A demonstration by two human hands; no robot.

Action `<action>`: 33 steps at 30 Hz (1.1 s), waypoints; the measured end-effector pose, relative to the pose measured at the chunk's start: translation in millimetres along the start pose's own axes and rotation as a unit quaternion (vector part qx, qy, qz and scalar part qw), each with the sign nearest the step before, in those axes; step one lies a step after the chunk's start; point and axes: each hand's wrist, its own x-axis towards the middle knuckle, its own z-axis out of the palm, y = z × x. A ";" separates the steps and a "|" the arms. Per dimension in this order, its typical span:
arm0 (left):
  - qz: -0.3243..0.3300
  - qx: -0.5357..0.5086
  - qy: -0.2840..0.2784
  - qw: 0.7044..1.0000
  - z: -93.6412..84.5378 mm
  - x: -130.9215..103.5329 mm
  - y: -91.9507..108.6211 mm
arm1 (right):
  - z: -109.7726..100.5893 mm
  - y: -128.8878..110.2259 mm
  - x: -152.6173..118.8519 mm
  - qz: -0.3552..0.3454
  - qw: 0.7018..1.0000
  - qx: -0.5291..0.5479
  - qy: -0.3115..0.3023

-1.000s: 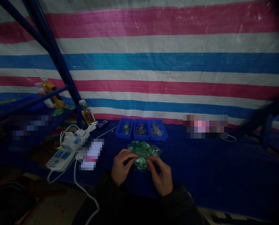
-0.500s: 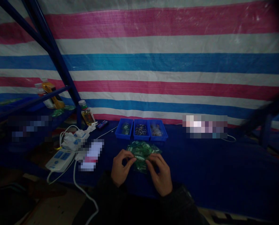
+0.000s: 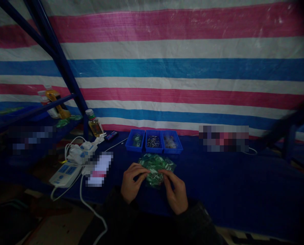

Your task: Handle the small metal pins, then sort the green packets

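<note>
A heap of small green see-through plastic packets [image 3: 155,160] lies on the blue table in front of me, with pale pieces showing inside. My left hand [image 3: 132,182] is at the near left of the heap, thumb and forefinger pinched on the edge of one green plastic packet. From the right, my right hand [image 3: 176,190] reaches in with its fingertips closed at the same packet's other side. The packet blends into the heap, so its outline is hard to make out.
Three blue bins stand behind the heap: one with green packets [image 3: 137,140], one with small metal pieces [image 3: 153,141], one with clear packets [image 3: 169,142]. At left are a power strip [image 3: 67,173], white cables, a blurred-out phone [image 3: 100,169] and a bottle [image 3: 95,126].
My right fingers have shifted slightly upward and the thumb has drawn back. The pale piece seen between my fingertips before shows less distinctly. My left hand has barely moved.
</note>
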 end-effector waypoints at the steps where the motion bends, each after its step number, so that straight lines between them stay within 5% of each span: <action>1: 0.006 0.002 0.006 1.000 -0.1 0.0 -0.2 | 0.2 0.3 0.2 -0.004 1.000 -0.002 0.001; 10: 0.000 0.004 0.011 1.000 0.9 -1.2 -1.5 | 1.4 3.2 6.4 -0.039 0.998 -0.041 0.033; 17: -0.076 -0.004 0.021 0.997 5.2 -5.1 -2.6 | 8.9 10.7 -0.9 0.050 0.997 0.041 0.032; 33: -0.016 0.010 0.014 1.000 0.8 0.8 -4.6 | 1.5 0.9 -0.2 0.015 1.000 0.008 -0.014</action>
